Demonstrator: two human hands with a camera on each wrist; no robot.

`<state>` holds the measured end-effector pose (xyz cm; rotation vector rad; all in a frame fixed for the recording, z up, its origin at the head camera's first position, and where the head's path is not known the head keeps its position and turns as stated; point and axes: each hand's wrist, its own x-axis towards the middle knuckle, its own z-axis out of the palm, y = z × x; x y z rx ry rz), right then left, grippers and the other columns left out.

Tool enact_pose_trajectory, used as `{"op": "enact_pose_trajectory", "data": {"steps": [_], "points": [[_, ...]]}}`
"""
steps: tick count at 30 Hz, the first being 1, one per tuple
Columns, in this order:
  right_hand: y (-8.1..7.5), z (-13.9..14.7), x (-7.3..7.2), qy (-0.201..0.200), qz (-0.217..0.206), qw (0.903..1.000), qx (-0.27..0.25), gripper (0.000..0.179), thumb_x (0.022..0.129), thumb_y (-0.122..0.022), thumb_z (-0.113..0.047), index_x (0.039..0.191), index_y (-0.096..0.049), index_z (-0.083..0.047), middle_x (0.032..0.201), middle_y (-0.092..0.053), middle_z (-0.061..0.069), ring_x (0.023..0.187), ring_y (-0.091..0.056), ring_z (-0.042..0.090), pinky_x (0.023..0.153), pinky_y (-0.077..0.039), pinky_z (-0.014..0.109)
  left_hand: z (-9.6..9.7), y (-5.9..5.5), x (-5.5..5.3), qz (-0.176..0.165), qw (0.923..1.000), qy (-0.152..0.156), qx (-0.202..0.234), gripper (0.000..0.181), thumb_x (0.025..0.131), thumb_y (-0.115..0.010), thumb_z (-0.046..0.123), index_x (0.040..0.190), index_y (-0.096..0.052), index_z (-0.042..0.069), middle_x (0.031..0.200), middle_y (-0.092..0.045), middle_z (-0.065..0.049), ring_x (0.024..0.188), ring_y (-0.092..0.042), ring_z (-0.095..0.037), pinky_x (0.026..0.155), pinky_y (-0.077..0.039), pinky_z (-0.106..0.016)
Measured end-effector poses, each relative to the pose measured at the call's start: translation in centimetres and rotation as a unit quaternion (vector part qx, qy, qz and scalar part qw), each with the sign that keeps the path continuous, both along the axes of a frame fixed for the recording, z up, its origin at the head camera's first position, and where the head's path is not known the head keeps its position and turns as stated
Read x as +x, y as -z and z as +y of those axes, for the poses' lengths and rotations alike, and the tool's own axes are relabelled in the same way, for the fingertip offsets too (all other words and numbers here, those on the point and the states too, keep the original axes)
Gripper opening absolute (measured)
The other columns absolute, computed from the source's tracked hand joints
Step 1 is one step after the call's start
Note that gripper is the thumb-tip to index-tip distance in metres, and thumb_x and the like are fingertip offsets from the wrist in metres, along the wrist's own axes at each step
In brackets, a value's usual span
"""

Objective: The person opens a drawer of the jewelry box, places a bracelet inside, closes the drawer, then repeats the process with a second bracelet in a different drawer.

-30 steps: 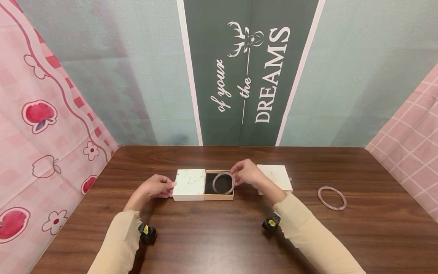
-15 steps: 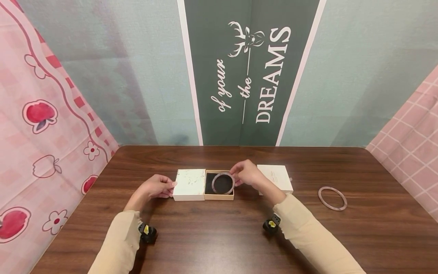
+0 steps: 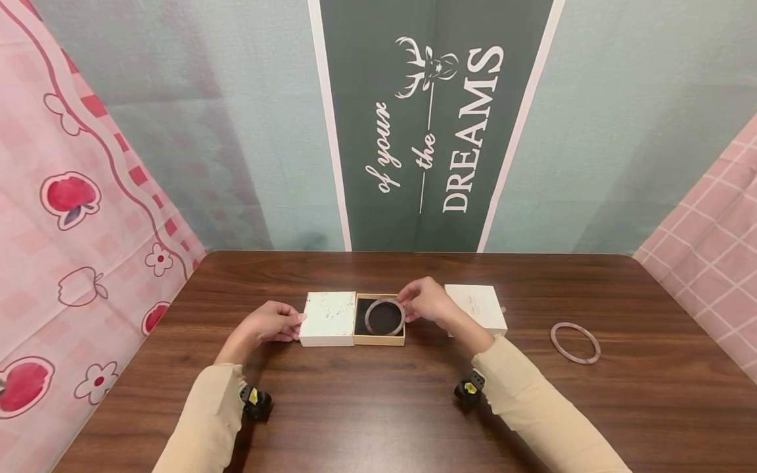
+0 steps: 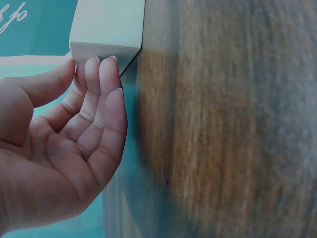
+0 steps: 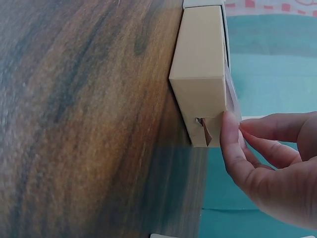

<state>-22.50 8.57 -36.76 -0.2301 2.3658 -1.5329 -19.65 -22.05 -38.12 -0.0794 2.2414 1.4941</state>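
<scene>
Grey-purple stone-look bangle (image 3: 367, 318), mid-frame, nudged left, likely repositioning; right hand (image 3: 428, 301) pinches it, left hand (image 3: 274, 320) grips square white card sleeve (image 3: 328, 318).

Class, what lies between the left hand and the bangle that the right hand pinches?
The white sleeve, which the left hand touches, then a strip of black lining; the head view shows this.

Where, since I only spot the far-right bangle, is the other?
Head view, lower middle: the other bangle is at the open drawer, pinched by the right hand.
</scene>
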Motion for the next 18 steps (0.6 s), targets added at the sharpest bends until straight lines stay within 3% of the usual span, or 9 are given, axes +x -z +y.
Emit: {"op": "enact_pose_trajectory", "data": {"steps": [18], "points": [[-0.08, 0.01, 0.17, -0.009, 0.003, 0.9999, 0.002, 0.016, 0.078, -0.053, 0.017, 0.092, -0.060, 0.014, 0.078, -0.059, 0.015, 0.058, -0.060, 0.017, 0.061, -0.054, 0.036, 0.08, 0.07, 0.05, -0.006, 0.9998, -0.008, 0.015, 0.018, 0.093, -0.053, 0.011, 0.083, -0.057, -0.003, 0.068, -0.058, -0.004, 0.061, -0.059, -0.011, 0.060, -0.052, -0.026]]}}
